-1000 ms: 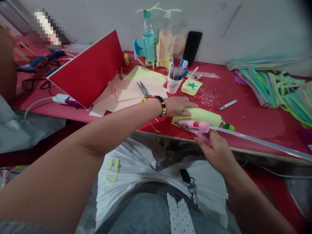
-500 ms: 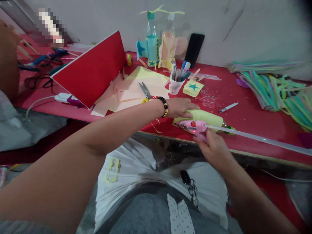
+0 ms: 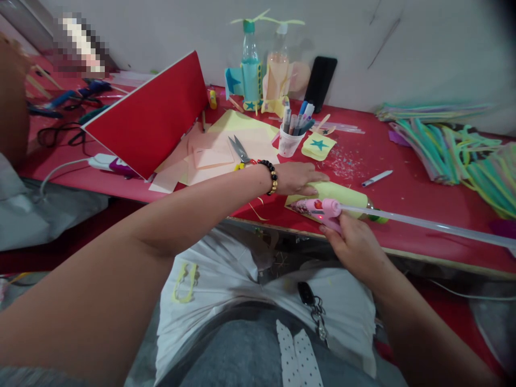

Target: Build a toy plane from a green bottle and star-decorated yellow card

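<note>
A bottle wrapped in pale yellow paper [image 3: 346, 194] lies on its side near the table's front edge, its green cap end pointing right. Across the left end of the paper rests my left hand [image 3: 297, 178], fingers stretched out and apart. My right hand [image 3: 357, 241] is closed around the handle of a pink hot glue gun [image 3: 327, 208]. Its nozzle points left, over a flap of the yellow paper beside the bottle. A long clear glue stick [image 3: 419, 219] sticks out of the gun's back to the right. Scissors [image 3: 241, 150] lie open just beyond my left wrist.
Behind stand a cup of pens [image 3: 290, 144], two decorated bottles [image 3: 250, 75] and a black phone [image 3: 320, 83] against the wall. Coloured paper sheets [image 3: 242, 126] and a red board [image 3: 155, 115] occupy the left. Coloured strips [image 3: 427, 156] pile up right. A marker [image 3: 377, 178] lies nearby.
Both hands, the glue gun and the wrapped bottle keep nearly the same places. The whole view has shifted very slightly.
</note>
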{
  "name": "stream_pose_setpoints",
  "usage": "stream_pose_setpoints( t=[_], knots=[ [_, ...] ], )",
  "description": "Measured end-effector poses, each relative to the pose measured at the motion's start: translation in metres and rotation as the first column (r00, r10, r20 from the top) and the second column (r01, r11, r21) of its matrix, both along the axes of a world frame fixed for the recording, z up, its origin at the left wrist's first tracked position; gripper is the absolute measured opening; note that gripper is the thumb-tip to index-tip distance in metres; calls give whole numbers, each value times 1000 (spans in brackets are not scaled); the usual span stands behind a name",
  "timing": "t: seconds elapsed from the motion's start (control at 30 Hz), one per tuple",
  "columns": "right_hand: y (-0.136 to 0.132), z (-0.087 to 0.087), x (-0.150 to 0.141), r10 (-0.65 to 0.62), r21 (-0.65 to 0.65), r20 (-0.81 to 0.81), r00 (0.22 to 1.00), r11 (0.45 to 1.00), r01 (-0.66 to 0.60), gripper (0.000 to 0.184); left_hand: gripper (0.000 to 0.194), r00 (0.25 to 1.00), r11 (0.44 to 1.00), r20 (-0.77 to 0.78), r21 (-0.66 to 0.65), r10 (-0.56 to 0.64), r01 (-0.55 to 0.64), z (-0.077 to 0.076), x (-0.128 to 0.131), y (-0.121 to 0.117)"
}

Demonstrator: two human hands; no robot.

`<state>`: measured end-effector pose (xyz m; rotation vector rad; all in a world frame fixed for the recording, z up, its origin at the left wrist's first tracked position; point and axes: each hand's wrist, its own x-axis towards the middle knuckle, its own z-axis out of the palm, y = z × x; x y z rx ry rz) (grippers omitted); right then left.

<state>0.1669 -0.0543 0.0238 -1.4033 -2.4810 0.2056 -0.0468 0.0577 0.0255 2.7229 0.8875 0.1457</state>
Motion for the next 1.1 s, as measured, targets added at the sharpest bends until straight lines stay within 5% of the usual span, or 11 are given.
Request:
stream_pose_setpoints(
  t=[1.1],
  knots=[
    [-11,26,53,16,28,83,996,999,-18,22,55,999,1000,34,-17,3,-2,-5,-3,3]
  ],
)
